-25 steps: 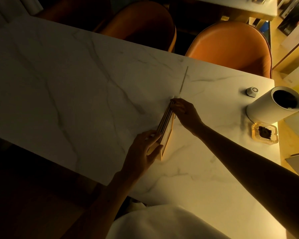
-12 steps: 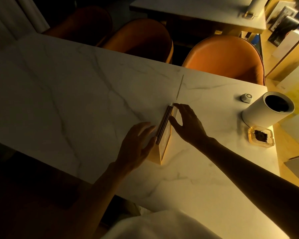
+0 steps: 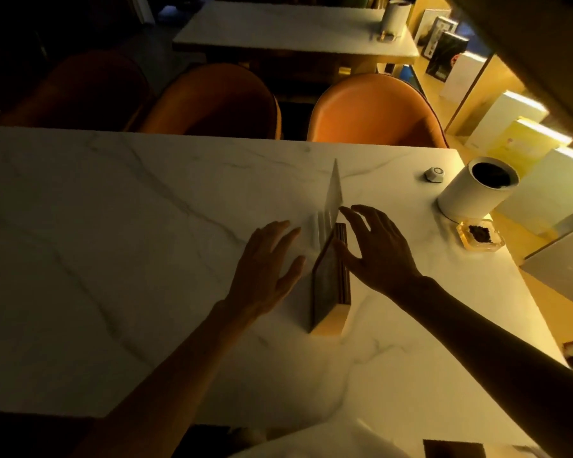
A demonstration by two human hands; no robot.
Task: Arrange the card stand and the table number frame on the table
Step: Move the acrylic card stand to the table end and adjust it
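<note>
ok so two hands over a white marble tabletop [image 3: 119,226], dim warm light; left hand [image 3: 267,262] is spread wide with fingers splayed, sitting just left of the card stand [image 3: 331,285], not gripping anything as far as i can see; right hand [image 3: 377,249] is also wide open just on the stand's right side, thumb near its top edge, can't tell if it actually touches; the card stand is one upright wooden-looking block with a dark face and striped top, standing mid-tabletop between both hands; right behind it, one thin clear panel stands on edge, that's the table number frame [image 3: 334,193], its near end touching or just beside the stand's far end, too dim to say which; off to the right near the tabletop's corner: one white cylinder [image 3: 470,196] with a dark open top, one small white puck-like gadget [image 3: 434,174], one little amber glass dish [image 3: 479,233] with something dark in it; three orange chairs [image 3: 374,110] line the far side; one more table [image 3: 278,31] further back
</note>
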